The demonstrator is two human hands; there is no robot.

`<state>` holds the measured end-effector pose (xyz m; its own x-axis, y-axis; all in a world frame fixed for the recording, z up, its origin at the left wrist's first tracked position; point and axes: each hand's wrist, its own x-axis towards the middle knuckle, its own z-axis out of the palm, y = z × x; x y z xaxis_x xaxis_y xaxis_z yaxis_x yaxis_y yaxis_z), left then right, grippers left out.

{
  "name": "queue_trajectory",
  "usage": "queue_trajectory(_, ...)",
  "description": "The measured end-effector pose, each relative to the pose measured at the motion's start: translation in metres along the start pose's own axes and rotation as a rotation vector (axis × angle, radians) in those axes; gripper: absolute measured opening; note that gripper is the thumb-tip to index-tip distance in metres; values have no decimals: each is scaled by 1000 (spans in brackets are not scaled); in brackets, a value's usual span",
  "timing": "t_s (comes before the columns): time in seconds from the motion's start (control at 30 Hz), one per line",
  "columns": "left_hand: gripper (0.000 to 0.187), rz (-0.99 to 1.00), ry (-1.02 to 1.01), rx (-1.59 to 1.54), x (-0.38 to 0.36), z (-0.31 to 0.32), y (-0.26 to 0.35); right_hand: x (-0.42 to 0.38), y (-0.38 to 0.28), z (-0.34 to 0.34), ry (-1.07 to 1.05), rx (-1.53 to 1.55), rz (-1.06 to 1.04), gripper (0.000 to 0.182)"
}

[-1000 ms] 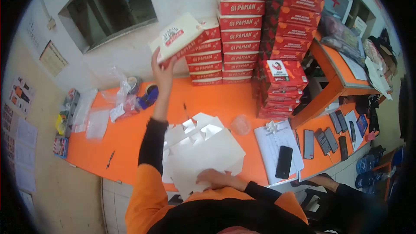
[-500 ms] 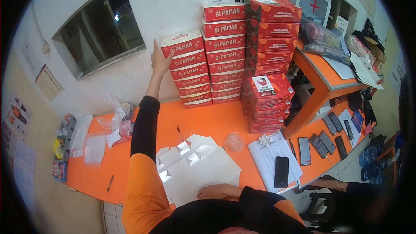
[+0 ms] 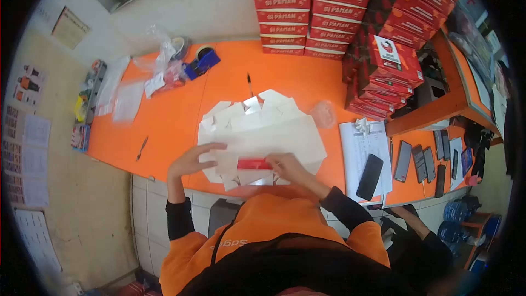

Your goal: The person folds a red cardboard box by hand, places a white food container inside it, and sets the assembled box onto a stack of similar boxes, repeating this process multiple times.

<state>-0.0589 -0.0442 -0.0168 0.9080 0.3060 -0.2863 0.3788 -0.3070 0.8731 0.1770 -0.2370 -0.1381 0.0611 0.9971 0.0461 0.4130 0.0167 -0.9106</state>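
Note:
An unfolded white cardboard box blank (image 3: 274, 131) lies flat on the orange table in front of me. Near its front edge a flap is turned up, showing a red printed strip (image 3: 253, 164). My right hand (image 3: 287, 167) has its fingers closed on the right end of that flap. At the left front edge of the blank is my left hand (image 3: 192, 163), its thumb and fingers apart over the cardboard. Beyond the blank lies a black pen (image 3: 249, 85). A clear crumpled plastic piece (image 3: 323, 114) sits at its right.
Stacks of red folded boxes (image 3: 282, 16) stand against the back wall. A blue tape dispenser (image 3: 203, 63) and plastic bags (image 3: 164, 66) are at the back left. Papers with a phone (image 3: 370, 177) lie at right, beside several more phones. Another person's arm (image 3: 413, 222) shows at lower right.
My left hand has come down from the box stack to the blank's left front edge. My right hand now grips a raised flap with a red strip. The view has tilted down.

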Motion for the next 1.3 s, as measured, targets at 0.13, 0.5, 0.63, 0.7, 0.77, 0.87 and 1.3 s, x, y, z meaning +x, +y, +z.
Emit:
queue_trajectory(0.13, 33, 153, 258, -385, -6, 32, -19, 15, -35, -31, 184, 239, 204, 17)
queue_trajectory(0.5, 19, 267, 1004, 228, 49, 82, 45, 13, -94, -93, -116, 135, 232, 20)
queue_trajectory(0.63, 19, 589, 585, 368, 37, 70, 69, 3, -110, -101, -206, -99, -80, 18)
queue_trajectory(0.7, 15, 492, 418, 339, 29, 74, 79, -1, -123, -107, -243, -229, -157, 18)
queue_trajectory(0.77, 14, 294, 289, 460, 19, 74, 87, -3, -136, -110, -203, -297, -87, 18)
queue_trajectory(0.87, 14, 261, 377, 340, 11, 71, 87, 1, -118, -105, -104, -266, -110, 18)
queue_trajectory(1.3, 13, 486, 415, 431, 22, 82, 88, 0, -126, -97, -143, -444, -132, 14)
